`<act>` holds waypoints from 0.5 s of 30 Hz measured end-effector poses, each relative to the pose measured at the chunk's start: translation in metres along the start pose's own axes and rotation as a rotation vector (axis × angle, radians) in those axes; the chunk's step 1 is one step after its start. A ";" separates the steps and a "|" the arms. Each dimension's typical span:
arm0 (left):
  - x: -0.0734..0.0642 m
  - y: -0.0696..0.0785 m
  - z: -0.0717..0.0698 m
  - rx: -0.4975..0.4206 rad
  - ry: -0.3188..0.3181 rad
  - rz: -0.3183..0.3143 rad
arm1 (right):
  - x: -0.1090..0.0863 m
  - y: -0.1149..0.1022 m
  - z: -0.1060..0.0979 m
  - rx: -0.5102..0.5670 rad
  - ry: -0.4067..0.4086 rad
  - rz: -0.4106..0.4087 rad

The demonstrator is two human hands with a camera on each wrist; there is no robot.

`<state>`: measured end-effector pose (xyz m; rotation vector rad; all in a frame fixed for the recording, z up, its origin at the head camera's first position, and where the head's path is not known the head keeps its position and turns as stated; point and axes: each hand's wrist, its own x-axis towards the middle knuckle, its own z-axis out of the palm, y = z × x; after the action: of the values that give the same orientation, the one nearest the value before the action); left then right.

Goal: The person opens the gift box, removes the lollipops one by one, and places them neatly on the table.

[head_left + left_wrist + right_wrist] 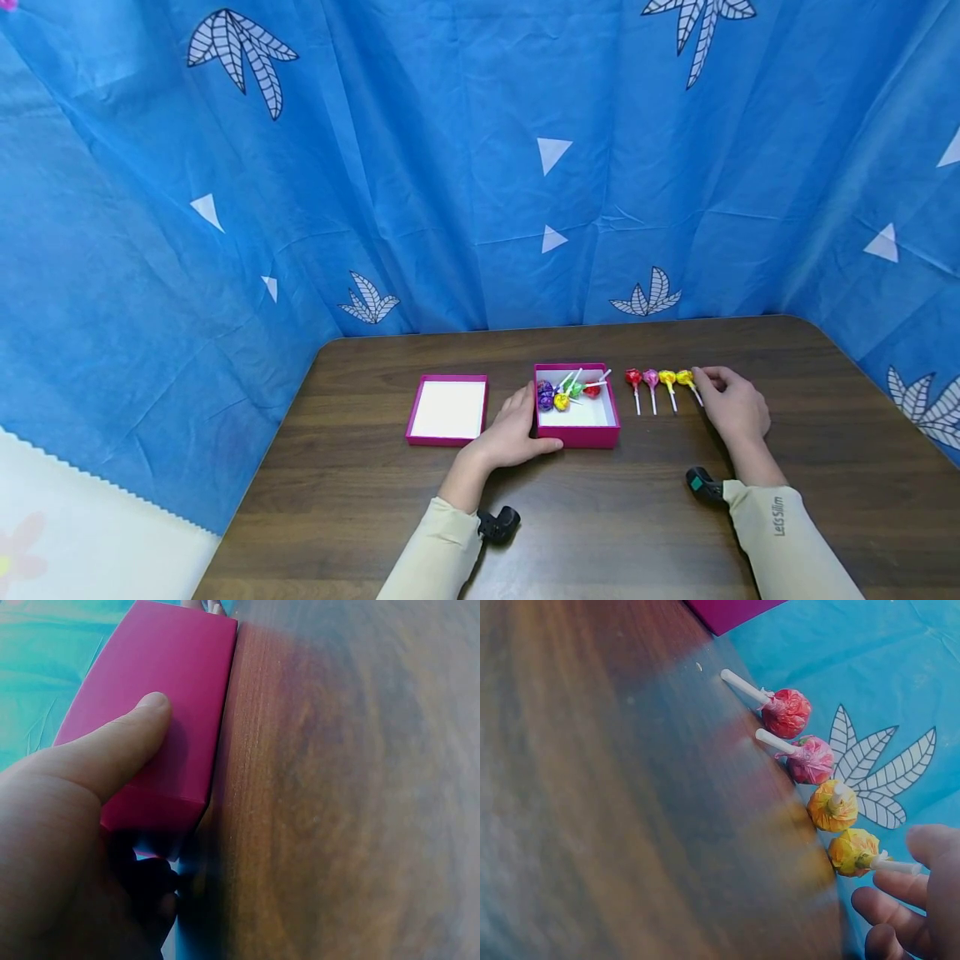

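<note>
A magenta box [577, 437] with a white inside holds several lollipops [562, 401] in purple, yellow, green and red wrappers. My left hand [512, 433] rests against its left side, fingers along the wall and thumb [124, 746] laid straight across the front face. To the right of the box, lollipops stand out in a row: a red one [633, 377], a pink one [651, 378], a yellow one [667, 378] and a second yellow one [853, 852] at the end. My right hand [735, 407] is at that end lollipop, thumb and fingers apart around its white stick.
The magenta lid [409, 427], white inside up, lies left of my left hand. All of it is on a brown wooden table [600, 517]. A blue patterned curtain [480, 167] hangs behind the table's far edge and along its sides.
</note>
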<state>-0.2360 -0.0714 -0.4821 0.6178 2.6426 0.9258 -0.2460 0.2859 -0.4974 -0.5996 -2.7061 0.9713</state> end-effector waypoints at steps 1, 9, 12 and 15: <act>0.000 0.000 0.000 0.001 0.000 0.000 | 0.000 0.000 0.000 0.007 0.002 0.006; 0.001 0.000 0.000 0.007 0.006 0.002 | 0.001 -0.001 0.000 0.027 0.014 0.013; 0.001 -0.001 0.002 0.012 0.005 0.004 | 0.001 0.000 0.000 0.019 0.018 0.009; 0.001 -0.001 0.002 0.015 0.005 0.006 | 0.000 0.000 0.000 0.027 0.021 0.012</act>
<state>-0.2366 -0.0703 -0.4849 0.6277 2.6564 0.9109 -0.2458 0.2862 -0.4972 -0.6183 -2.6702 0.9969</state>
